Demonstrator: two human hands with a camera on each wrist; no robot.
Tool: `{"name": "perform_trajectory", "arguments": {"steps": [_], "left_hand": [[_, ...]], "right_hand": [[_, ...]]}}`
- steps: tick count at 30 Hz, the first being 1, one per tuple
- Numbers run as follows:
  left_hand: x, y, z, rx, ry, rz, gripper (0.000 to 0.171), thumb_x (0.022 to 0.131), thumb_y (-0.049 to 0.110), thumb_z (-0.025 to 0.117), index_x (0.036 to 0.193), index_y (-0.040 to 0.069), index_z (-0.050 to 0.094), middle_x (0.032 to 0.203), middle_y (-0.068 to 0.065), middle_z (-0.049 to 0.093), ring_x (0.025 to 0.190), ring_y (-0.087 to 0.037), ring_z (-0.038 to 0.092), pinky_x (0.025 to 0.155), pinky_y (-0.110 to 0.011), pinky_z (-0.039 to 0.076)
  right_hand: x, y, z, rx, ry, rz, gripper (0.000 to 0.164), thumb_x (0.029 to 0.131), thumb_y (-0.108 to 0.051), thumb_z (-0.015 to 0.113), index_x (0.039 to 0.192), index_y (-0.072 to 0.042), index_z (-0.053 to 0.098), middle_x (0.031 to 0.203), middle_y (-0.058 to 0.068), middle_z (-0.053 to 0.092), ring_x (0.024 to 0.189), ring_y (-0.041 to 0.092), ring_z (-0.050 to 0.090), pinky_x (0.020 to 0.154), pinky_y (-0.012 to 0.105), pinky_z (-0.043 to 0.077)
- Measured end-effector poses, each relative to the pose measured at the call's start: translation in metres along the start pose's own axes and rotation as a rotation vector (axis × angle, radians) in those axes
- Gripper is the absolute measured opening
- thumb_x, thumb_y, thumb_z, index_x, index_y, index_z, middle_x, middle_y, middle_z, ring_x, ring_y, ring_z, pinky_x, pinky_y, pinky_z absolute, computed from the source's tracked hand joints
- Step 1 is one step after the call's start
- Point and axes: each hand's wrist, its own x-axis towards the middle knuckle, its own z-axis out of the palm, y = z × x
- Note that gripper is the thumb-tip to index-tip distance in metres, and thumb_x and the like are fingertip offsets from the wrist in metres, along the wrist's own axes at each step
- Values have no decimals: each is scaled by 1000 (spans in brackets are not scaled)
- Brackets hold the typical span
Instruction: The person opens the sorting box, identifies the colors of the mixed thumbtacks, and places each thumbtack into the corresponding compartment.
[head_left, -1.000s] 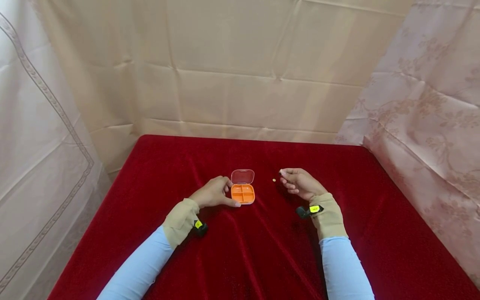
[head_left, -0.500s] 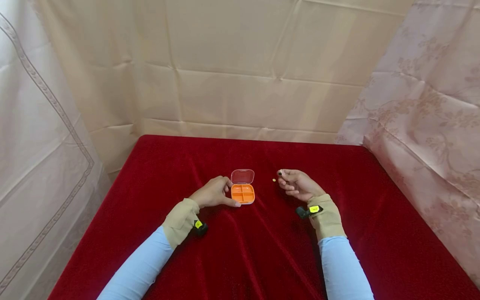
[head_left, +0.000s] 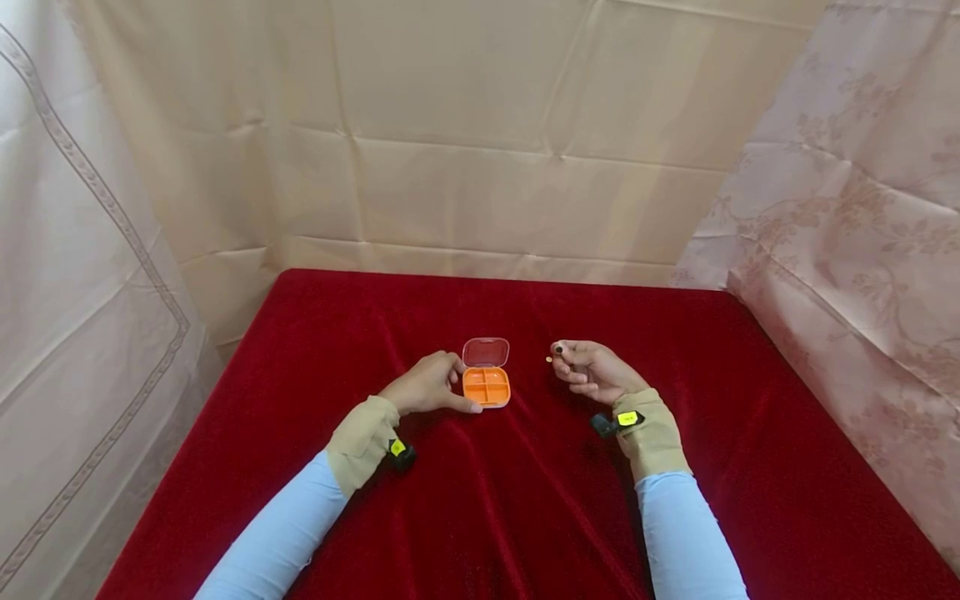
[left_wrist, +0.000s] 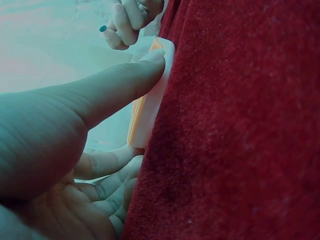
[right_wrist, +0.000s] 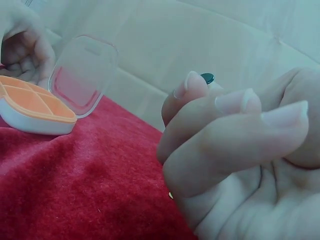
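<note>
An orange pill box point(head_left: 486, 387) with four-way dividers lies on the red cloth, its clear lid point(head_left: 486, 352) raised at the back. My left hand point(head_left: 429, 385) grips the box at its left side; in the left wrist view the thumb point(left_wrist: 125, 82) presses its front wall and a finger touches the far corner. To the right of the box, my right hand point(head_left: 600, 371) pinches a small dark round tablet point(right_wrist: 207, 78) between thumb and index finger, above the cloth. Just by those fingers a small yellow tablet point(head_left: 549, 359) lies on the cloth, mostly hidden in the right wrist view.
Red velvet cloth point(head_left: 360, 325) covers the table, with soft folds in front of the box. A beige curtain point(head_left: 480, 167) hangs behind the table's far edge, and pale curtains stand at both sides. Each wrist wears a small black camera point(head_left: 401, 455).
My right hand has shifted slightly left and turned, so the dark tablet shows more plainly and sits closer to the yellow tablet. The left hand and the pill box stay put.
</note>
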Motion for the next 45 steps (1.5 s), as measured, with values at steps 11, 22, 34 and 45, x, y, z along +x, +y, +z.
{"name": "perform_trajectory", "arguments": {"steps": [11,22,34,45], "left_hand": [[-2,0,1,3,-4,8,62,66,44,87,109,7,62,93,-3,55,85,-16,51,75,-27,43],[-3,4,0,4,-11,-1,62,66,43,87,109,7,61,94,-3,54,86,-17,50,75,-27,43],[-3,4,-2,15,-2,4,63,66,44,87,110,7,62,94,-3,55,86,-16,51,75,-27,43],[-3,3,-3,0,-2,0,62,66,44,87,109,7,61,94,-4,54,87,-17,50,75,-28,43]], "right_hand": [[-1,-1,7,-114,196,59,19,107,-15,37,103,1,48,76,2,48,53,5,32,41,14,28],[8,-7,25,-416,388,98,32,100,-24,56,102,7,47,72,1,48,49,4,33,41,17,28],[11,-12,32,-652,461,65,57,96,-35,63,109,18,47,70,2,45,50,8,34,44,22,30],[13,-15,38,-751,440,51,48,96,-31,63,115,12,58,71,5,48,51,10,37,46,23,33]]}}
